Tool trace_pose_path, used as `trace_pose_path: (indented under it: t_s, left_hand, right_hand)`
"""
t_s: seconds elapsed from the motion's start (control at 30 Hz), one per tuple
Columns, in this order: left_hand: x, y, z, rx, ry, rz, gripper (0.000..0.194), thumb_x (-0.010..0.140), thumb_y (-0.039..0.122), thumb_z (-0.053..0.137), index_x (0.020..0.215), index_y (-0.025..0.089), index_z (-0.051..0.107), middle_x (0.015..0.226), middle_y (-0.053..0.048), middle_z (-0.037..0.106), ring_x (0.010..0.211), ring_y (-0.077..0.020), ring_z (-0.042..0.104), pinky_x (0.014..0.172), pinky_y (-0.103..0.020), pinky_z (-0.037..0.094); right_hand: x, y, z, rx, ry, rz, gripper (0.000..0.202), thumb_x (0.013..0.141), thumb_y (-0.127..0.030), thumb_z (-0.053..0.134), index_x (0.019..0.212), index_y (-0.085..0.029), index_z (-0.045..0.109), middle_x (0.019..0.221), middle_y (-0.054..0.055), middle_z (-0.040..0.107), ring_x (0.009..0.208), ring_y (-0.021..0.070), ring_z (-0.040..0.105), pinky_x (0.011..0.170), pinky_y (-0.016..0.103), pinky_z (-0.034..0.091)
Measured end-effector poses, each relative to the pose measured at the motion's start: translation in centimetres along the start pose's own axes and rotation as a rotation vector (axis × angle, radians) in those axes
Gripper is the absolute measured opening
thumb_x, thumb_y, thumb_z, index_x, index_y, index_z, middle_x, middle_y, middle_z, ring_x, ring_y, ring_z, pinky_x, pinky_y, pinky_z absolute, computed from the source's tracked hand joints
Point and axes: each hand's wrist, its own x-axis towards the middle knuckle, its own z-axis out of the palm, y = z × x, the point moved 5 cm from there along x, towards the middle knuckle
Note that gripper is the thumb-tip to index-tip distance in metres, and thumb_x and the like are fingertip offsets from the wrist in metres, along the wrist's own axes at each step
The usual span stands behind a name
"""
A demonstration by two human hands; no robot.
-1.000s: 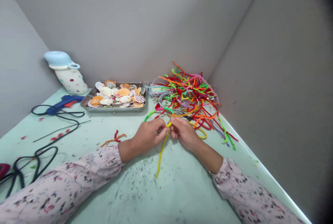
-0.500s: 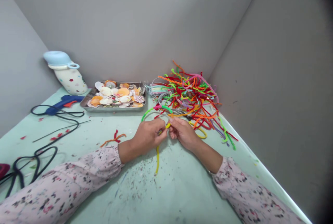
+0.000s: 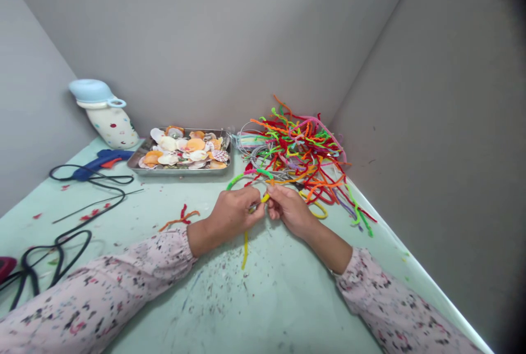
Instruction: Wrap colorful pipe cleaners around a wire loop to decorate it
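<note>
My left hand (image 3: 235, 210) is closed, thumb and fingers pinching a yellow pipe cleaner (image 3: 245, 250) whose loose end hangs below the hand. Close beside it, my right hand (image 3: 290, 209) pinches the same strand where a short yellow stretch shows between the fingertips. Behind both hands arches a hoop (image 3: 236, 180) wrapped in green, pink and orange; the yellow strand meets its orange part near my right fingertips. The lower part of the hoop is hidden by my hands.
A metal tray (image 3: 181, 172) of seashells stands at the back, with a heap of coloured pipe cleaners (image 3: 304, 140) to its right. On the left are a bottle (image 3: 110, 124), a blue glue gun (image 3: 96, 163) and dark cords (image 3: 61, 244). Red and orange scraps (image 3: 183, 217) lie nearer.
The yellow strand's hanging end has shifted slightly left and up, and less of it shows below my left hand. The hoop has moved slightly right. Both hands stay nearly in place.
</note>
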Motion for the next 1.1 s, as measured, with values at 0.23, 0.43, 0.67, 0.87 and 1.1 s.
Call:
trace_pose_path:
  t_s: [0.23,0.43,0.67,0.87,1.1]
  left_hand:
    - [0.00,0.49,-0.21,0.067,0.019,0.075,0.015,0.080,0.019,0.050,0.065,0.017,0.051,0.061,0.003,0.055,0.054,-0.0087,0.046,0.054,-0.022,0.032]
    - [0.01,0.08,-0.08,0.081,0.028,0.032,0.013,0.078,0.021,0.052,0.065,0.018,0.051,0.060,0.003,0.056,0.054,-0.0088,0.048,0.054,-0.022,0.035]
    - [0.06,0.60,-0.40,0.156,0.035,0.116,0.015,0.079,0.019,0.051,0.064,0.018,0.051,0.060,0.002,0.055,0.053,-0.0088,0.048,0.053,-0.022,0.034]
    - [0.01,0.70,-0.37,0.196,0.048,0.143,0.015,0.080,0.018,0.049,0.066,0.018,0.052,0.060,0.002,0.056,0.054,-0.0092,0.050,0.053,-0.023,0.034]
    - [0.01,0.40,-0.27,0.183,0.054,0.102,0.012,0.079,0.020,0.052,0.067,0.018,0.052,0.062,0.002,0.059,0.055,-0.0095,0.051,0.056,-0.023,0.037]
  right_hand:
    - [0.01,0.08,0.08,-0.005,-0.026,-0.008,0.034,0.081,-0.048,0.057,0.067,-0.017,0.054,0.050,-0.004,0.053,0.041,0.0066,0.048,0.041,0.017,0.035]
    - [0.02,0.00,0.02,0.006,-0.007,-0.014,0.036,0.080,-0.049,0.058,0.066,-0.017,0.054,0.049,-0.004,0.052,0.040,0.0067,0.048,0.040,0.018,0.035]
    - [-0.03,-0.02,0.10,-0.006,-0.022,-0.011,0.035,0.081,-0.049,0.057,0.066,-0.017,0.054,0.051,-0.004,0.052,0.042,0.0070,0.050,0.040,0.018,0.035]
    - [-0.01,-0.12,0.13,-0.012,-0.020,-0.016,0.036,0.080,-0.050,0.058,0.065,-0.017,0.054,0.049,-0.004,0.052,0.041,0.0073,0.049,0.040,0.018,0.035]
    - [0.01,0.01,-0.04,0.022,-0.011,0.003,0.035,0.080,-0.049,0.058,0.066,-0.017,0.054,0.051,-0.004,0.052,0.041,0.0069,0.049,0.040,0.018,0.035]
